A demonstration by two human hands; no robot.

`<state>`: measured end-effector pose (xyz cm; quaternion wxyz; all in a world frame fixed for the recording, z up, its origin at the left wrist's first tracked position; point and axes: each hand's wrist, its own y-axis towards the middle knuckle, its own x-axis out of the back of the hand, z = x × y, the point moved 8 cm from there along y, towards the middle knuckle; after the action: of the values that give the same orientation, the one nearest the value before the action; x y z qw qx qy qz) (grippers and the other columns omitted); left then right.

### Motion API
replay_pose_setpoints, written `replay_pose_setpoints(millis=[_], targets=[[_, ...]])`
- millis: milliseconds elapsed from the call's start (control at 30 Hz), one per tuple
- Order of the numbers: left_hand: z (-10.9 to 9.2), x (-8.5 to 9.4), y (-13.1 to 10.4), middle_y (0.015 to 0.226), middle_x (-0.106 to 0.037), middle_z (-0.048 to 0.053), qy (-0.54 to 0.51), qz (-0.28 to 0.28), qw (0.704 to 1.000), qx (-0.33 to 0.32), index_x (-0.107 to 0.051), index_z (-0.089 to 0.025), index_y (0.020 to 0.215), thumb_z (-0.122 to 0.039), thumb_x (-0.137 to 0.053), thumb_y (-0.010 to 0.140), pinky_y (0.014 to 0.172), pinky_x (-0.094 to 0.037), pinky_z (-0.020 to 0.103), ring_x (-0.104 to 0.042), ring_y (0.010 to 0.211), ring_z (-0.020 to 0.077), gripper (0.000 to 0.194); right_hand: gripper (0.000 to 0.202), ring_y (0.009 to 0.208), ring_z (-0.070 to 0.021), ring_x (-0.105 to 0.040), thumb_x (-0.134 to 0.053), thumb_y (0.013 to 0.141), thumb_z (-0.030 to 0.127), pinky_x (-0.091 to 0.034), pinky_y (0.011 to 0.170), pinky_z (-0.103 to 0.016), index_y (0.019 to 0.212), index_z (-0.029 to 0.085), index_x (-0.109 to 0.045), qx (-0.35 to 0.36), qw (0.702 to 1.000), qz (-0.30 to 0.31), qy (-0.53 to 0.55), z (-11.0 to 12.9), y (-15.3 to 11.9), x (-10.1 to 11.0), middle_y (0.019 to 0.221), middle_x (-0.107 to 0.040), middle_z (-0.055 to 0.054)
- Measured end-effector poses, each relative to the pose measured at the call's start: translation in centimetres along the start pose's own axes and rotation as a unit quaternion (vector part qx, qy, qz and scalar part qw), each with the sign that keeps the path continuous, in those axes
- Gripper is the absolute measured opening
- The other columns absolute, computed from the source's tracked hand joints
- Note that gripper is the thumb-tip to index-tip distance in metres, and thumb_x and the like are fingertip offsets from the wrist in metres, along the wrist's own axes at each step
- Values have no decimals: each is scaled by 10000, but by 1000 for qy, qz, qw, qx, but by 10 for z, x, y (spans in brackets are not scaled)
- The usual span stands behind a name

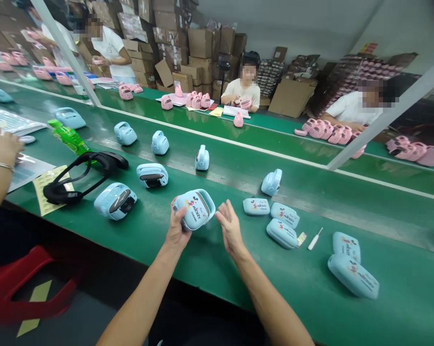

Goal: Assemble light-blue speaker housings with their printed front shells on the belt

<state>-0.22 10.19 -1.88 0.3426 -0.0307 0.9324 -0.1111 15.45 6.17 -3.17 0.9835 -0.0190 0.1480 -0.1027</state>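
My left hand (178, 227) is wrapped round the lower left side of a light blue device (196, 210) with a handle and a printed cartoon front, held above the green work surface. Just right of it, my right hand (229, 226) is raised with its fingers apart, holding nothing. Printed blue covers (282, 233) lie to the right, beside a small white screwdriver (315, 239). Two more covers (354, 276) overlap farther right. Left of my hands sit blue devices with dark panels, one (116, 201) near the edge and another (152, 176) behind it.
A black headset strap (76, 187) and a green bottle (69, 137) lie at left, near a co-worker's hand. Blue devices (201, 158) stand on the belt. Across it, people sit among pink devices (198, 100). Slanting metal posts (386, 115) rise beyond the belt.
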Motion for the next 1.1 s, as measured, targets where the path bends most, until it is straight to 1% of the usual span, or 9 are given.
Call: replay_pose_setpoints(millis=[67, 133, 233, 333, 433, 567, 700, 900, 1100], targets=[[-1, -3, 5, 990, -668, -47, 32, 31, 999, -26, -504, -309, 1082, -300, -928, 524, 754, -564, 291, -668, 879, 178, 701, 786, 1330, -344, -591, -729, 777, 653, -505, 1085, -550, 1398, 212, -536, -101, 990, 44, 88, -18, -1, -11, 1408, -624, -167], [0, -3, 12, 910, -661, -48, 89, 63, 993, -40, -512, -287, 1045, -339, -945, 500, 691, -529, 251, -650, 792, 158, 698, 785, 1199, -333, -674, -835, 693, 560, -576, 983, -521, 1340, 224, -545, -123, 984, 72, 107, -21, 4, -15, 1304, -688, -142], [1, 1, 26, 880, -680, 1, 188, 76, 975, -87, -579, -242, 982, -663, -773, 667, 678, -508, 272, -642, 759, 175, 561, 971, 1234, -305, -640, -955, 503, 396, -551, 1025, -461, 1352, 241, -512, -24, 999, 37, 19, -7, 20, 4, 1350, -655, -120], [0, 6, 39, 899, -712, 61, 299, 29, 940, -162, -687, -209, 925, -807, -504, 797, 752, -514, 323, -656, 833, 224, 638, 946, 1341, -296, -550, -935, 518, 397, -433, 1152, -444, 1361, 212, -547, 72, 985, 71, -143, 1, 27, 11, 1437, -590, -133], [7, 7, 45, 818, -723, 94, 336, -3, 923, -187, -720, -200, 771, -801, -368, 857, 772, -511, 350, -665, 856, 261, 702, 770, 1334, -291, -553, -824, 681, 506, -384, 1179, -433, 1343, 185, -598, 133, 965, 90, -208, -2, 26, 10, 1422, -609, -134], [12, 6, 46, 773, -744, 112, 357, -2, 911, -206, -740, -185, 736, -732, -243, 914, 735, -521, 353, -695, 826, 269, 760, 596, 1201, -288, -652, -456, 938, 619, -463, 1074, -418, 1247, 159, -674, 169, 975, 0, -147, -7, 27, 7, 1291, -706, -142], [11, 8, 44, 806, -769, 117, 374, 12, 899, -229, -764, -169, 781, -690, -259, 919, 720, -537, 351, -717, 797, 262, 738, 629, 1034, -289, -707, -362, 955, 652, -515, 948, -387, 1038, 148, -728, 215, 956, -113, -164, -6, 30, -3, 1079, -769, -144], [12, 16, 44, 777, -763, 114, 399, -52, 877, -262, -758, -191, 747, -591, -236, 946, 741, -520, 351, -701, 752, 245, 687, 636, 723, -230, -667, -243, 960, 630, -498, 696, -320, 844, 186, -683, 209, 930, -185, -240, -7, 34, -5, 796, -724, -97], [10, 14, 46, 749, -751, 104, 386, -47, 887, -249, -735, -197, 719, -591, -258, 928, 750, -536, 356, -708, 754, 251, 654, 477, 905, -229, -680, -366, 941, 553, -508, 849, -320, 999, 179, -655, 216, 945, -93, -226, 5, 32, -11, 978, -729, -100]])
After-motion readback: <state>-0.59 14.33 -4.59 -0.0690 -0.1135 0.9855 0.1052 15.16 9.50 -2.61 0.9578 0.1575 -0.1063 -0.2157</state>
